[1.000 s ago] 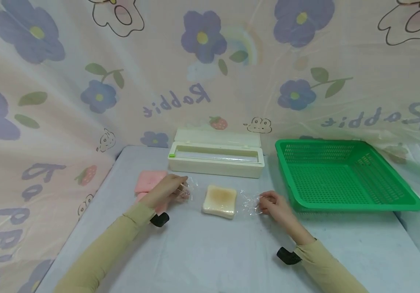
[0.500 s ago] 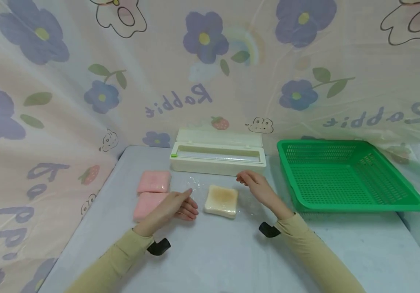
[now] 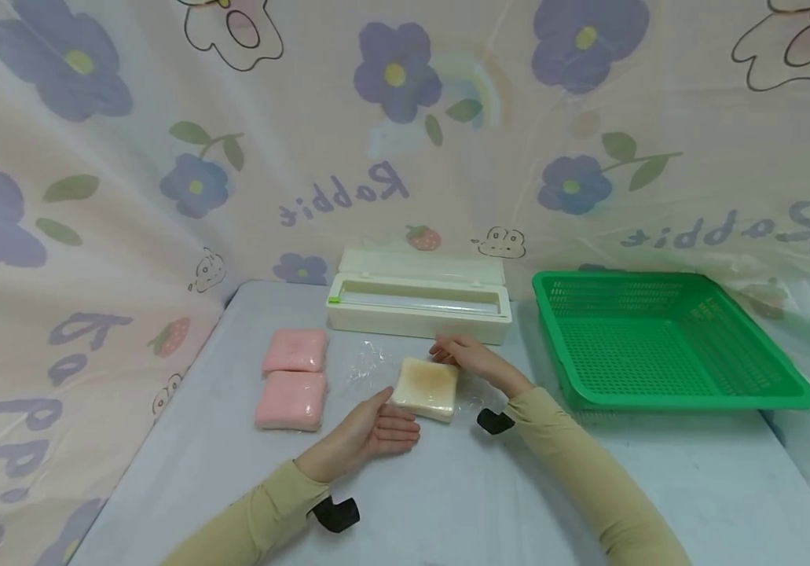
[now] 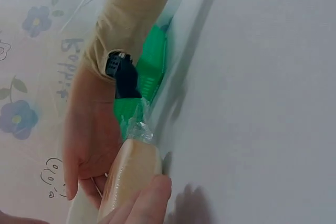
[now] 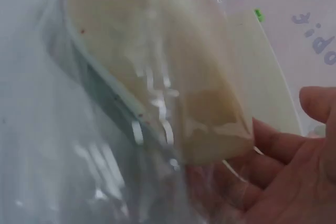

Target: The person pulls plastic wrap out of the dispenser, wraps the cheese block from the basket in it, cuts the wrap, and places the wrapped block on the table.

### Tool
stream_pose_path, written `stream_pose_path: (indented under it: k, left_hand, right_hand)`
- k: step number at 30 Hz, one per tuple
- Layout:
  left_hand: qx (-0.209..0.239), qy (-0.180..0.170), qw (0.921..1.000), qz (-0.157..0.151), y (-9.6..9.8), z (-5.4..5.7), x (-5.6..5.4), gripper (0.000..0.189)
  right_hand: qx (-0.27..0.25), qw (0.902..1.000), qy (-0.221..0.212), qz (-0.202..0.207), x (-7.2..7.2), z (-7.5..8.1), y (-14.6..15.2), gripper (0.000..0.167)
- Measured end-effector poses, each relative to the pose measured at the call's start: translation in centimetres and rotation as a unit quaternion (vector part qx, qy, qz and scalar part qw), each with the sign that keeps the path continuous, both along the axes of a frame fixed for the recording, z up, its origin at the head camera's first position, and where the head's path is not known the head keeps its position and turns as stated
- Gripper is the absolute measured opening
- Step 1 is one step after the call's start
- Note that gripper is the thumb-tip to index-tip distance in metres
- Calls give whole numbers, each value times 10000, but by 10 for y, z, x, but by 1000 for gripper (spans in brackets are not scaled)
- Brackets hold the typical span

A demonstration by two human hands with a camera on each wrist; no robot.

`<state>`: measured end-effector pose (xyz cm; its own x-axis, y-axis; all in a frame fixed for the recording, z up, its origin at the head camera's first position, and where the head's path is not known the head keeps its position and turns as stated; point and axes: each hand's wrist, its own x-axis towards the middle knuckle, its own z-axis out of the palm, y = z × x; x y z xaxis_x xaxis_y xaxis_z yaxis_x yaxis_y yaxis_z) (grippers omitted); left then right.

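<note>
A square slice of toast bread lies on the white table, wrapped in clear cling film whose loose ends spread to both sides. My left hand is at its near left corner, fingers extended and thumb close to the edge. At the far right corner, my right hand has its relaxed fingers right at the rim. In the right wrist view, the film covers the bread and overlaps some fingers of the right hand. The left wrist view shows the left fingers beside the bread's near edge.
Two pink wrapped squares lie one behind the other on the left. Behind the bread stands a white cling film box with its lid raised. A green plastic basket is at the right, before a patterned curtain.
Both hands have let go of the film ends and moved in to the bread, the left from the left and nearer, the right from the right and farther back. The bread stays in place.
</note>
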<state>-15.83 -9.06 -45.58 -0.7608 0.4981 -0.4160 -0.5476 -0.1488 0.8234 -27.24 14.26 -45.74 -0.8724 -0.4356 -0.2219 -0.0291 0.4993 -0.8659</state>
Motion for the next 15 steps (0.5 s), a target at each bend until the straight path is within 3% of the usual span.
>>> stream_pose_path:
  k: [9,15]
  left_hand:
    - [-34,133,9994,307,-6,7,-11,72]
    - [-105,119,9998,129,-15,10,-25,71]
  right_hand:
    - [-255,9989,-235,-305,18,6,10,48]
    - [-659,9954,-569,-405,47,13,20,44]
